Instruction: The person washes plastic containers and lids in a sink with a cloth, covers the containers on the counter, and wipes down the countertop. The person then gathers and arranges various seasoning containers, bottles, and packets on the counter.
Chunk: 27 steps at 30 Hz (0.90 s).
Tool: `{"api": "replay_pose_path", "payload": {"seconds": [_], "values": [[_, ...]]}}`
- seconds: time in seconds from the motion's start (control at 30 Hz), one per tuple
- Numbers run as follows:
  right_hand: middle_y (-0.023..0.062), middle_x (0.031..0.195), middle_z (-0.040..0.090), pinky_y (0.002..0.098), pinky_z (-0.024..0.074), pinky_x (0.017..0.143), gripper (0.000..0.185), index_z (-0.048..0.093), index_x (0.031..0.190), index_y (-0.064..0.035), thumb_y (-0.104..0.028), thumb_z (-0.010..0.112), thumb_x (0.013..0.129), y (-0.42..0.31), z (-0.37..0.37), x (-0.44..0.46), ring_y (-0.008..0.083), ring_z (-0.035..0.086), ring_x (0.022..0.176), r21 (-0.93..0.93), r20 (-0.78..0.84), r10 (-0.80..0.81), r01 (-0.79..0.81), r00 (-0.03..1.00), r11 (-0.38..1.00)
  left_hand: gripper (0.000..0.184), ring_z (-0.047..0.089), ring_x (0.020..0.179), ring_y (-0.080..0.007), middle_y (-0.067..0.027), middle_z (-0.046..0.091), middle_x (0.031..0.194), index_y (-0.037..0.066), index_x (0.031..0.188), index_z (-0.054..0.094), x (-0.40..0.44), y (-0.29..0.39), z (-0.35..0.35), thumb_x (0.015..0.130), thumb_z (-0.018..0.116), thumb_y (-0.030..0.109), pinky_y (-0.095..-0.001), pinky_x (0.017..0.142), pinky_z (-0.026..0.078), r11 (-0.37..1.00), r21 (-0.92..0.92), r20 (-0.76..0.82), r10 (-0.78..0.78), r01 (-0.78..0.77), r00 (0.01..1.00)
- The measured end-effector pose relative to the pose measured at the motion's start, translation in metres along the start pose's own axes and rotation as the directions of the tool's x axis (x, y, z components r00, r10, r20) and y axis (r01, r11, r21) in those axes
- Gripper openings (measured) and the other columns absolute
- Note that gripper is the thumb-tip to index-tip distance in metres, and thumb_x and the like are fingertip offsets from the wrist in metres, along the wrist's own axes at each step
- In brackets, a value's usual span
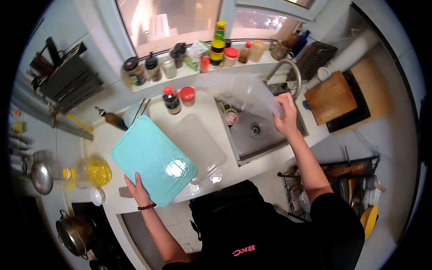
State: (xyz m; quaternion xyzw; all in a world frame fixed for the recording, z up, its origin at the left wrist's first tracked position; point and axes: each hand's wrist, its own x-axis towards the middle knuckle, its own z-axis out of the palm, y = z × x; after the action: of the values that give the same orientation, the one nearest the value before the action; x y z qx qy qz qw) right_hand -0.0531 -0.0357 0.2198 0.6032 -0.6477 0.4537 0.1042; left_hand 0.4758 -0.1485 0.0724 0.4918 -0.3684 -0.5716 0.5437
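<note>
My left hand (139, 191) grips the lower left edge of a wet turquoise board (153, 157), thumb on top and fingers underneath. It is rectangular with rounded corners and a groove along its rim; whether it is a cutting board or a lid I cannot tell. Over the sink, my right hand (285, 116) is closed on one end of a clear plastic piece (245, 90), smeared by motion. A second clear plastic piece (202, 146) lies wet on the counter, partly hidden by the turquoise board. Water drops show at its near corner.
The metal sink (247, 144) has a faucet (294, 72) at its back right. Bottles and jars line the sill, including a yellow-capped bottle (218, 45). A red-capped bottle (172, 101) stands on the counter. Left are an oil jug (96, 172) and a pot (74, 234).
</note>
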Motion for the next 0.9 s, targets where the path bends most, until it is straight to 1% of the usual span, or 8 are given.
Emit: {"api": "replay_pose_path", "payload": {"seconds": [0.07,0.1,0.13,0.23,0.5,0.67,0.77,0.9], "values": [[0.0112,0.089,0.052,0.0365,0.0467,0.065,0.046,0.068,0.106,-0.0057,0.01,0.063,0.063,0.013,-0.031,0.003,0.0293,0.056,0.076,-0.187,-0.017,-0.265,0.258,0.964,0.948,0.058,0.054,0.125,-0.026,-0.0132,0.05,0.146,0.003,0.155,0.032,0.0,0.006,0.025,0.106,0.058,0.019,-0.0398,0.106,0.045,0.998,0.005,0.075,0.06,-0.06,0.995],[0.0093,0.087,0.051,0.0392,0.0469,0.063,0.051,0.069,0.105,-0.0085,0.008,0.064,0.057,0.017,-0.044,0.006,0.0284,0.055,0.074,-0.237,-0.029,-0.324,0.309,0.945,0.921,0.058,0.053,0.126,-0.0255,-0.0131,0.05,0.146,0.003,0.155,0.032,-0.004,0.013,0.043,0.105,0.058,0.017,-0.0394,0.106,0.044,0.999,-0.022,0.1,0.05,-0.048,0.994],[0.0093,0.087,0.051,0.0392,0.0469,0.063,0.051,0.069,0.105,-0.0085,0.008,0.064,0.057,0.022,-0.056,0.007,0.0284,0.055,0.074,-0.247,-0.036,-0.322,0.304,0.946,0.92,0.058,0.053,0.126,-0.0255,-0.0131,0.05,0.146,0.003,0.155,0.032,-0.008,0.015,0.056,0.105,0.058,0.017,-0.0394,0.106,0.044,0.998,-0.023,0.113,0.053,-0.05,0.992],[0.0068,0.084,0.048,0.0384,0.0453,0.061,0.055,0.07,0.107,-0.0115,0.006,0.066,0.055,0.036,-0.086,0.018,0.0267,0.053,0.072,-0.335,-0.1,-0.488,0.433,0.867,0.837,0.061,0.051,0.129,-0.0244,-0.0133,0.048,0.147,0.004,0.156,0.03,-0.012,0.021,0.089,0.104,0.059,0.011,-0.0394,0.107,0.044,0.998,0.018,0.177,0.064,-0.068,0.982],[0.0077,0.085,0.049,0.0393,0.0455,0.061,0.053,0.069,0.108,-0.0114,0.004,0.07,0.057,0.064,-0.121,0.012,0.0276,0.054,0.073,-0.343,-0.165,-0.476,0.402,0.864,0.849,0.067,0.047,0.133,-0.0251,-0.0143,0.045,0.15,0.004,0.158,0.027,-0.04,0.017,0.157,0.101,0.062,0.007,-0.0399,0.111,0.04,0.997,-0.037,0.259,0.074,-0.066,0.963],[0.0083,0.086,0.05,0.0398,0.0458,0.062,0.051,0.068,0.107,-0.0112,0.006,0.068,0.059,0.08,-0.125,0.016,0.029,0.054,0.074,-0.305,-0.21,-0.479,0.408,0.852,0.86,0.068,0.048,0.132,-0.0245,-0.0146,0.045,0.151,0.004,0.158,0.027,-0.063,0.012,0.179,0.1,0.062,0.004,-0.0392,0.111,0.04,0.996,0.011,0.209,0.079,-0.083,0.975],[0.0091,0.087,0.05,0.039,0.0459,0.063,0.051,0.068,0.107,-0.0105,0.008,0.067,0.06,0.086,-0.122,0.008,0.0296,0.055,0.076,-0.248,-0.173,-0.461,0.414,0.871,0.876,0.061,0.052,0.127,-0.0223,-0.0136,0.052,0.145,0.002,0.154,0.033,-0.08,0.008,0.182,0.1,0.063,0.006,-0.037,0.107,0.043,0.995,0.031,0.148,0.09,-0.096,0.985],[0.011,0.089,0.052,0.0391,0.0475,0.065,0.045,0.067,0.107,-0.0071,0.01,0.065,0.064,0.099,-0.114,0.005,0.0311,0.056,0.078,-0.197,-0.223,-0.346,0.306,0.911,0.931,0.052,0.057,0.12,-0.0205,-0.0123,0.058,0.137,0.0,0.148,0.041,-0.099,0.005,0.176,0.101,0.063,0.008,-0.0357,0.104,0.046,0.992,0.035,0.095,0.117,-0.121,0.989]]}}
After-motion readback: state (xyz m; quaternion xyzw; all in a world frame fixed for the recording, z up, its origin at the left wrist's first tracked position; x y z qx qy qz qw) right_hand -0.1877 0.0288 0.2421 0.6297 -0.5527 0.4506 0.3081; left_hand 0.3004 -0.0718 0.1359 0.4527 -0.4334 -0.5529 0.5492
